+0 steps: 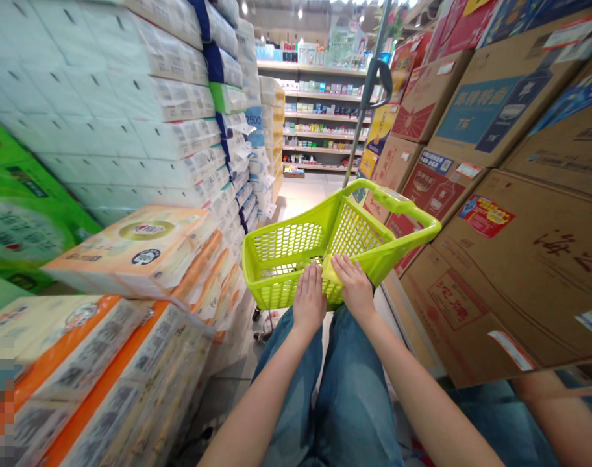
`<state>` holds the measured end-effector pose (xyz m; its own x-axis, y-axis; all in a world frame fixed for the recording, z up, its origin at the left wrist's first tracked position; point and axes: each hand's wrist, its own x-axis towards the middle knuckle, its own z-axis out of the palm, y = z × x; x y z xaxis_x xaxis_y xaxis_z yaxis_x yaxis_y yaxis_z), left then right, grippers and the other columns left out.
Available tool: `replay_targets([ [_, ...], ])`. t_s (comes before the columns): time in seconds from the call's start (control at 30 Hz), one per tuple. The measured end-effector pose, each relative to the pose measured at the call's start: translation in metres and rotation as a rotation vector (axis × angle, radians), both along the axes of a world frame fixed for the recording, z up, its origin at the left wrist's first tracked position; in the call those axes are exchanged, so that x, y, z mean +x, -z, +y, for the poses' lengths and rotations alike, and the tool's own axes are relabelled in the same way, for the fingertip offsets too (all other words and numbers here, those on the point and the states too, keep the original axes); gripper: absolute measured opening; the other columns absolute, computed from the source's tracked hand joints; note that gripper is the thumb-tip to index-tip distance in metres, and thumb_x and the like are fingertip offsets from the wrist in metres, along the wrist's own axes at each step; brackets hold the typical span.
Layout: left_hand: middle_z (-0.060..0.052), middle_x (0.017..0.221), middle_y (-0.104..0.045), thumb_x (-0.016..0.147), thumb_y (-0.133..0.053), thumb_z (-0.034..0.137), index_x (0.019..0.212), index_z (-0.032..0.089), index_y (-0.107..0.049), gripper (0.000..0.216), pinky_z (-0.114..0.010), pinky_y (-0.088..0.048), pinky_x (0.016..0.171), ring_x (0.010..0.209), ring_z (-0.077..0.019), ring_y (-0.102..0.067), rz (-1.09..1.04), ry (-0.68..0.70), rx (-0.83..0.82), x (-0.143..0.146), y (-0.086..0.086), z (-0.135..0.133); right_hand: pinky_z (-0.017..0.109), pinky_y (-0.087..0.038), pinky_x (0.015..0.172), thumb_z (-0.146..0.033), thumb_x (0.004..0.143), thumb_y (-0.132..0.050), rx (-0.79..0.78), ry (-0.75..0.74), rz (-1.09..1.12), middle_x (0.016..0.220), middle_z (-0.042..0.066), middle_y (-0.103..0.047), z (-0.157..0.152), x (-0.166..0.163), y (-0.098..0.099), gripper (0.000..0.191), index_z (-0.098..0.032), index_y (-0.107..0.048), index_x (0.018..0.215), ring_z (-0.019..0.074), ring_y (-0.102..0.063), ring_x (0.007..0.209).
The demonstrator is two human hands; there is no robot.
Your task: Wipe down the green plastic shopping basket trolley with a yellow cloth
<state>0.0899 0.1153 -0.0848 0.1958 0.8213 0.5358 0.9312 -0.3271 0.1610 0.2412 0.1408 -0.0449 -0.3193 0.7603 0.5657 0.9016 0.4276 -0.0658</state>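
Observation:
A lime-green shopping cart basket [286, 285] with lattice walls stands in front of my knees. My left hand [309, 298] lies on its near wall, fingers straight and close together over the rim, with nothing seen in them. Beside it, my right hand [353, 285] presses a yellow cloth [330, 271] against the same wall near the rim. Part of the cloth sticks out to the left of the right fingers; the rest is hidden under that hand. Through the lattice, the inside of the basket shows only bare plastic.
Tissue packs [130, 246] are stacked along the left, and cardboard cartons [530, 259] rise on the right. A grey pole [364, 104] stands behind the basket. Shelves [325, 117] of small goods cross the aisle's far end. Part of an arm [554, 405] shows at lower right.

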Motion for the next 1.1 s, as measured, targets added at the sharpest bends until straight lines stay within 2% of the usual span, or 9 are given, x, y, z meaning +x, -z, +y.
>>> replay_targets([
  [0.17,-0.013,0.166,-0.019,0.087,-0.051,0.021,0.158,0.007,-0.012,0.082,-0.043,-0.023,0.124,0.154,-0.0259,-0.014,0.004,0.000,-0.008,0.000,0.000,0.000,0.049,-0.030,0.121,0.003,0.075,-0.041,0.081,0.174,-0.006,0.147,0.006,-0.055,0.013,0.079,-0.031,0.070,-0.017,-0.053,0.142,0.0236,-0.044,0.142],
  [0.27,-0.014,0.166,-0.018,0.087,-0.052,0.022,0.158,0.007,-0.011,0.084,-0.044,-0.023,0.124,0.154,-0.0263,-0.013,-0.002,-0.002,-0.014,0.001,-0.001,0.000,0.054,-0.029,0.120,0.000,0.078,-0.042,0.119,0.313,0.047,0.144,0.010,-0.058,0.017,0.097,-0.039,0.066,-0.015,-0.054,0.141,0.0267,-0.046,0.140],
  [0.33,-0.014,0.166,-0.017,0.087,-0.052,0.023,0.158,0.007,-0.010,0.084,-0.044,-0.023,0.124,0.154,-0.0261,-0.012,-0.004,-0.005,-0.015,0.002,-0.001,-0.001,0.055,-0.028,0.120,0.000,0.080,-0.041,0.123,0.328,0.046,0.146,0.012,-0.056,0.016,0.087,-0.035,0.066,-0.015,-0.051,0.144,0.0272,-0.045,0.140],
  [0.53,-0.015,0.166,-0.017,0.088,-0.050,0.022,0.157,0.006,-0.012,0.081,-0.044,-0.022,0.124,0.154,-0.0261,-0.012,-0.012,-0.003,-0.010,0.002,-0.001,-0.001,0.051,-0.029,0.119,-0.002,0.087,-0.036,0.050,0.201,-0.015,0.151,0.015,-0.049,0.000,0.004,-0.006,0.062,-0.012,-0.046,0.147,0.0270,-0.045,0.141],
  [0.63,-0.015,0.166,-0.019,0.087,-0.050,0.021,0.157,0.007,-0.015,0.080,-0.046,-0.025,0.124,0.154,-0.0262,-0.013,-0.021,0.011,0.001,0.001,0.001,0.000,0.050,-0.029,0.120,-0.002,0.086,-0.038,0.003,0.163,-0.025,0.152,0.017,-0.048,-0.004,-0.021,0.000,0.061,-0.010,-0.047,0.145,0.0267,-0.045,0.141],
  [0.77,-0.016,0.165,-0.021,0.086,-0.052,0.021,0.156,0.005,-0.018,0.079,-0.046,-0.025,0.123,0.154,-0.0271,-0.015,-0.018,0.014,0.000,0.000,0.002,0.001,0.050,-0.027,0.121,0.000,0.081,-0.040,-0.019,0.116,-0.033,0.153,0.017,-0.046,-0.004,-0.019,-0.001,0.065,-0.008,-0.046,0.146,0.0267,-0.041,0.144],
  [0.9,-0.015,0.165,-0.020,0.086,-0.051,0.020,0.157,0.007,-0.014,0.081,-0.045,-0.024,0.124,0.154,-0.0271,-0.015,-0.016,-0.006,0.002,0.001,0.002,0.001,0.039,-0.039,0.115,0.001,0.076,-0.040,-0.004,0.020,0.036,0.153,0.015,-0.047,-0.005,-0.002,-0.013,0.071,-0.008,-0.041,0.147,0.0224,-0.044,0.142],
  [1.0,-0.015,0.166,-0.018,0.086,-0.053,0.020,0.158,0.008,-0.008,0.086,-0.045,-0.025,0.123,0.154,-0.0266,-0.015,-0.022,0.001,0.006,0.002,0.001,0.001,0.035,-0.050,0.100,-0.003,0.076,-0.044,0.055,0.137,0.178,0.155,0.016,-0.043,-0.005,0.002,-0.032,0.068,-0.010,-0.041,0.143,0.0245,-0.055,0.130],
  [1.1,-0.015,0.165,-0.020,0.086,-0.053,0.020,0.159,0.010,-0.005,0.088,-0.046,-0.026,0.123,0.154,-0.0270,-0.016,-0.037,0.011,0.009,0.002,0.000,0.000,0.037,-0.052,0.089,-0.008,0.080,-0.049,0.071,0.256,0.132,0.154,0.017,-0.044,-0.001,-0.001,-0.047,0.051,-0.014,-0.053,0.130,0.0282,-0.063,0.115],
])
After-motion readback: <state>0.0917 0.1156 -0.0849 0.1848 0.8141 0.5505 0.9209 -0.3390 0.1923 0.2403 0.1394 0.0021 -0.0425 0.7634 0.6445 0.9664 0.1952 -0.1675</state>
